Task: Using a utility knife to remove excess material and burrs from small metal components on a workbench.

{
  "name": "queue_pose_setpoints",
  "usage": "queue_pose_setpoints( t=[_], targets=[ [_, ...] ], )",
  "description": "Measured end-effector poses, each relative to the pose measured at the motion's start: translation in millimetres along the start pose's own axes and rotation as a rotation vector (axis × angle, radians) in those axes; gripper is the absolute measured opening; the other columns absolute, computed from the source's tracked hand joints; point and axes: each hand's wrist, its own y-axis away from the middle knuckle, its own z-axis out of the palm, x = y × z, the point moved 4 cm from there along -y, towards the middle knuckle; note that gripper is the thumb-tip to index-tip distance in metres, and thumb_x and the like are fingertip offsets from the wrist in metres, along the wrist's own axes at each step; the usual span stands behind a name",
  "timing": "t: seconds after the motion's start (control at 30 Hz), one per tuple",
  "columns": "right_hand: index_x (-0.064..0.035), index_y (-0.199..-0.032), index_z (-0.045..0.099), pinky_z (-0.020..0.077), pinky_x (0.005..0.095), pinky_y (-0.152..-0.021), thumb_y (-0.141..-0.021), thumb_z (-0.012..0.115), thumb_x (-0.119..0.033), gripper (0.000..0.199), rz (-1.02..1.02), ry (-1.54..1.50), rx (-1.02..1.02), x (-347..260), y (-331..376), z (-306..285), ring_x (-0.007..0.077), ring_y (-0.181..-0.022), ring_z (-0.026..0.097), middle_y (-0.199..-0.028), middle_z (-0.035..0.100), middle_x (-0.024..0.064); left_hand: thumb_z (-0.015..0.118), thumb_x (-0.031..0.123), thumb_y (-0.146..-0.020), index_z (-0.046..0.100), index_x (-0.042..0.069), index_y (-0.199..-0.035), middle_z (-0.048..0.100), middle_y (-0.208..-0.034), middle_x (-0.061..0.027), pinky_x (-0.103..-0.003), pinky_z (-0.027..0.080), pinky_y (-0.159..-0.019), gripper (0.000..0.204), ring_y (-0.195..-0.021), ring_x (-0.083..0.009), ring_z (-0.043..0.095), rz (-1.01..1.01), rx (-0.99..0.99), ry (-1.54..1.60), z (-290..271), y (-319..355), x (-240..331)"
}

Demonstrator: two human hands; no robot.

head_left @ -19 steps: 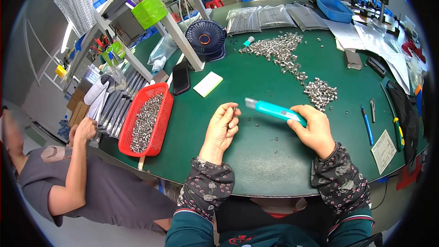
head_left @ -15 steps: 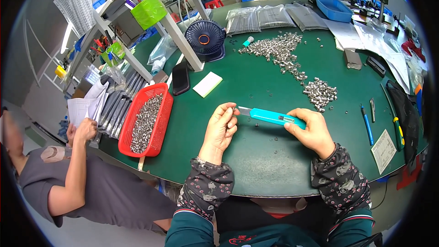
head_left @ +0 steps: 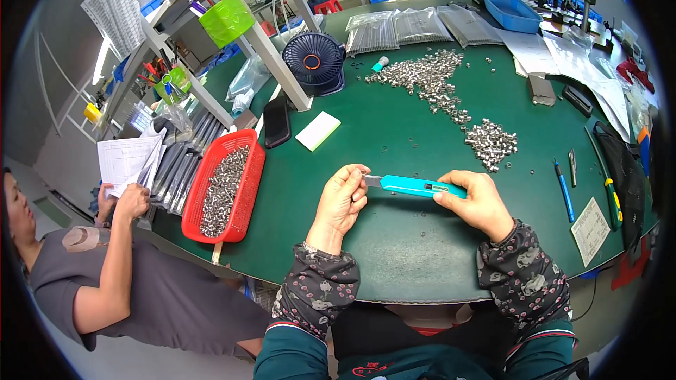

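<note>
Above the green table (head_left: 394, 253), the right hand (head_left: 479, 204) grips a teal utility knife (head_left: 415, 186) while the left hand (head_left: 343, 197) pinches something small at its blade tip, seemingly mid-trimming; next calls for steady, careful pressure.

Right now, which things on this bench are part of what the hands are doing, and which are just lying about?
In hand:
- turquoise utility knife, held by right hand
- its blade end at left hand

Lying about:
- small fan
- red basket of metal parts
- black phone
- blue pen
</note>
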Motion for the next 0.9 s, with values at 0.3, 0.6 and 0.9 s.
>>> queue_pose_setpoints(
  t=[0.3,0.6,0.9],
  targets=[
    [-0.003,-0.083,0.057,0.0421,0.0325,-0.053,-0.071,0.062,-0.023,0.024,-0.235,0.06,0.205,-13,3,-7,0.0254,-0.059,0.055,-0.074,0.055,0.0109,0.048,0.019,-0.086,0.052,0.003,-0.09,0.046,-0.073,-0.0022,-0.014,0.023,-0.034,0.017,-0.051,-0.004,0.034,0.009,0.049,0.031,-2,-1,0],
    [0.0009,-0.082,0.059,0.0433,0.0302,-0.056,-0.072,0.062,-0.027,0.03,0.055,-0.145,-0.054,-2,0,0,0.017,-0.059,0.057,-0.065,0.06,0.0115,0.048,0.016,-0.086,0.052,0.003,-0.092,0.047,-0.076,-0.0021,-0.014,0.022,-0.035,0.015,-0.051,-0.0037,0.033,0.059,0.044,-0.003,3,0,6],
    [0.0003,-0.083,0.061,0.0434,0.0298,-0.057,-0.073,0.061,-0.027,0.029,0.116,-0.119,-0.124,-2,0,3,0.0162,-0.06,0.057,-0.067,0.061,0.0104,0.049,0.014,-0.085,0.052,0.003,-0.089,0.047,-0.074,-0.0018,-0.014,0.022,-0.035,0.012,-0.05,-0.0038,0.034,0.054,0.014,0.015,-1,-1,2]
  ],
)
